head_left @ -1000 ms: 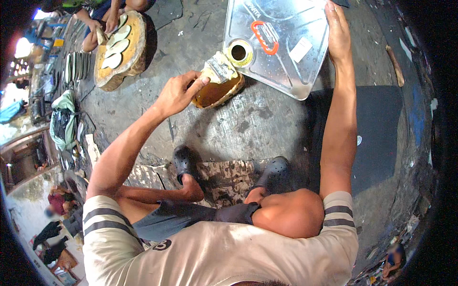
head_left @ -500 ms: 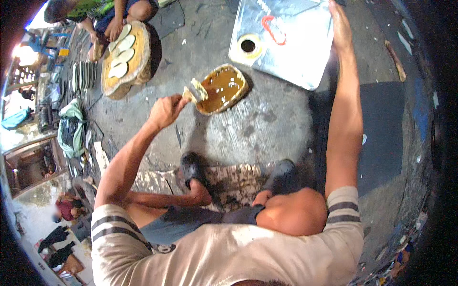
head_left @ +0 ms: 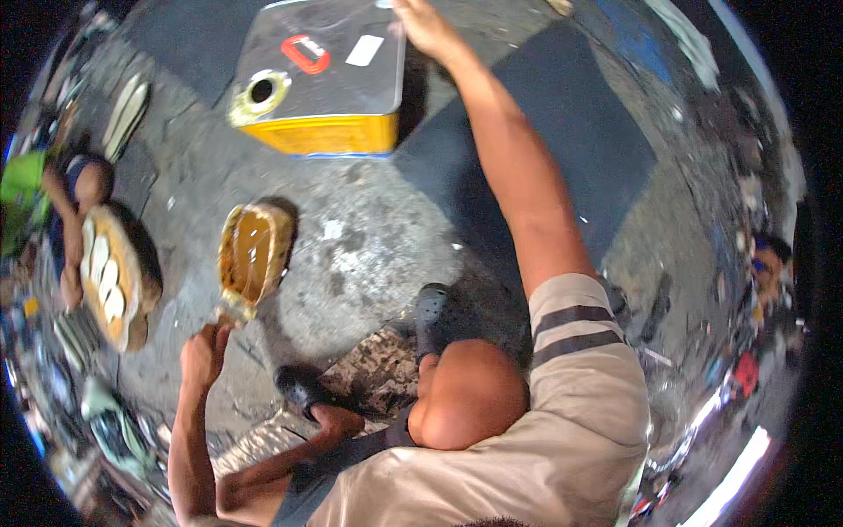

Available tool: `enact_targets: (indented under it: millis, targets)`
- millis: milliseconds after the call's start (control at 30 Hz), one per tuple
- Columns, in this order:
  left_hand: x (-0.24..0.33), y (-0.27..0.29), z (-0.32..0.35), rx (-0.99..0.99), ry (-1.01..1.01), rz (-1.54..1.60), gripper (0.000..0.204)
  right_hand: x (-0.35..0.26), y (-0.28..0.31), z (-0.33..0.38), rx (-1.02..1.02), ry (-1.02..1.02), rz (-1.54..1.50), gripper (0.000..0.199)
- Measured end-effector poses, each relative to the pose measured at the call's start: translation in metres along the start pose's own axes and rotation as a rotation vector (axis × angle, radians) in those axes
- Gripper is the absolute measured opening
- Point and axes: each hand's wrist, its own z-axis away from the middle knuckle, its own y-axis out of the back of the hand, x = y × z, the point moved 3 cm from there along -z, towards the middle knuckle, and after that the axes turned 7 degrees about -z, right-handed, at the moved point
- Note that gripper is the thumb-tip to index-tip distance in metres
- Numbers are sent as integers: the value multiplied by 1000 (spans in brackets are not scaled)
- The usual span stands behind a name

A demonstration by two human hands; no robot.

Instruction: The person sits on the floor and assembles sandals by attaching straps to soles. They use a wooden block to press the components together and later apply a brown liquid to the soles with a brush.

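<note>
My left hand [head_left: 204,353] is closed round the handle of a short brush [head_left: 235,309], its head caked with pale, dried matter. The brush is at the near rim of a crusted tub [head_left: 283,250] holding amber-brown, glue-like liquid. Beyond the tub stands a large square tin can [head_left: 338,92] with yellow sides and a grey metal top. On that top are a red handle [head_left: 306,54] and a round dark opening [head_left: 262,90] with a crusted rim. My right hand [head_left: 426,26] grips the can's far right corner; its fingertips are partly cut off by the frame.
At the left, another person's arm [head_left: 63,198] reaches beside a wooden block [head_left: 136,321] bearing several pale sole-shaped pieces [head_left: 104,268]. More such pieces [head_left: 126,117] lie farther back. Dark sheets [head_left: 544,132] cover floor at the right. My feet in black clogs [head_left: 430,316] rest nearby.
The view has turned right, so everything sits farther left. The can, tilted toward me before, now stands more upright with its yellow side showing. The brush has moved from over the liquid to the tub's near rim.
</note>
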Motion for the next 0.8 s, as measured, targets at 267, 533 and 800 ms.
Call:
enact_targets:
  millis: [267,533,800]
  targets:
    - [-11,56,7,88,-67,297,45,27,189,275,401,-408,444,42]
    - [1,53,-13,86,-22,318,50,53,157,357,322,-387,816,17]
    - [11,25,-21,92,92,606,49,-189,48,132,116,358,192,20]
